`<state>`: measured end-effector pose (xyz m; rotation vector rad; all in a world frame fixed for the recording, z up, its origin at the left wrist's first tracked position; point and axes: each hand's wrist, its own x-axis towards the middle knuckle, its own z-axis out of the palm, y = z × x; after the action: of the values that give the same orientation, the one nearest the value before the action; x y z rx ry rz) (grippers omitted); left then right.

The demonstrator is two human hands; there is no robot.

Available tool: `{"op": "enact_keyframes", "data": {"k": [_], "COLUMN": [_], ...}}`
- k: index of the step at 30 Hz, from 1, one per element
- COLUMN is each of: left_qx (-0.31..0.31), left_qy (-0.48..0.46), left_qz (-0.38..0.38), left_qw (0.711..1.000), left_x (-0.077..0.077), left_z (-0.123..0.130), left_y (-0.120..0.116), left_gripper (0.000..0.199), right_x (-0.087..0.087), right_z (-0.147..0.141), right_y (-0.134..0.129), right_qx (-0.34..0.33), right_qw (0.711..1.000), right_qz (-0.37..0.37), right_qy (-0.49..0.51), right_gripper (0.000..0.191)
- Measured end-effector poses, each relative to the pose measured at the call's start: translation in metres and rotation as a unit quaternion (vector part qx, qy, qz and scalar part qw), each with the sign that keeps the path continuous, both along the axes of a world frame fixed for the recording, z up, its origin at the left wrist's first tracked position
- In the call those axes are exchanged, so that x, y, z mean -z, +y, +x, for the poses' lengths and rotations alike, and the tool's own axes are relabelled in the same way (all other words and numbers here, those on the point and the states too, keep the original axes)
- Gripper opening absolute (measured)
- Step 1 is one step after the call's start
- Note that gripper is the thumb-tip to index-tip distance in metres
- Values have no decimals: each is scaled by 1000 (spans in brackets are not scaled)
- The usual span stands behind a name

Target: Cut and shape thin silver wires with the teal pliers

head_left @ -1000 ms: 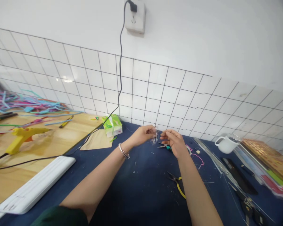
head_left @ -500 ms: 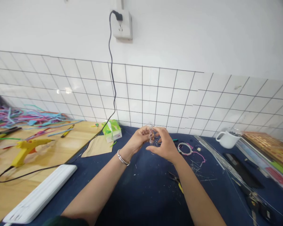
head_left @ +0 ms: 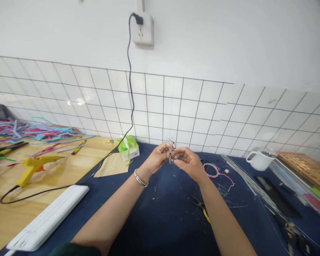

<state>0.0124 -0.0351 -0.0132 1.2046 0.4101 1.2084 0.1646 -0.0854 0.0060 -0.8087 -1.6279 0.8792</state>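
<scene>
A small tangle of thin silvery wire (head_left: 171,153) is held up above the dark blue cloth (head_left: 165,209), near the tiled wall. My left hand (head_left: 158,156) is closed on its left side, fingers pinching it. From the right, my right hand (head_left: 188,161) has thumb and fingers bent around the other side, touching the wire. Fingers hide part of the piece, so its exact shape is unclear. Below my right forearm lie pliers with yellow handles (head_left: 206,214). Wire scraps (head_left: 224,192) and a ring-shaped coil (head_left: 211,170) with pink cord are right of my right hand.
On the left, a yellow glue gun (head_left: 32,169) and colourful pipe cleaners (head_left: 34,131) lie on a wooden surface, beside a white power strip (head_left: 49,217). A green tissue pack (head_left: 129,147) stands behind. To the right are straight wires (head_left: 240,174), a white mug (head_left: 260,160) and stacked boards (head_left: 306,170).
My right thumb and fingers have closed in from a wider spread onto the wire tangle. My left hand keeps its hold. The whole view has shifted slightly.
</scene>
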Motion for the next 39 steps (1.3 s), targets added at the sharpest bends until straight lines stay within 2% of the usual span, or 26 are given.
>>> {"op": "enact_keyframes", "data": {"k": [4,6,8,16,22,28,39], "left_qx": [23,25,29,67,77,61,83], "left_qy": [2,7,11,29,23,18,38], "left_qz": [20,36,51,67,62,58,86], "left_qw": [1000,999,998,995,995,996,992], "left_x": [0,1,2,7,4,3,14], "left_z": [-1,-1,-2,-6,-3,-3,-4], "left_y": [0,0,1,4,-1,-1,7], "left_gripper": [25,24,23,23,16,21,14], "right_x": [6,9,9,10,13,16,13], "right_z": [-7,-11,-14,-11,-10,-9,-7], "right_y": [4,5,5,5,6,8,8], "right_qx": [92,140,161,156,177,168,175], "right_qw": [996,989,984,981,976,981,960], "right_qz": [9,42,72,91,91,53,140], "right_qy": [8,0,-12,-78,-93,-85,-171], "right_gripper": [23,31,40,47,29,40,53]}}
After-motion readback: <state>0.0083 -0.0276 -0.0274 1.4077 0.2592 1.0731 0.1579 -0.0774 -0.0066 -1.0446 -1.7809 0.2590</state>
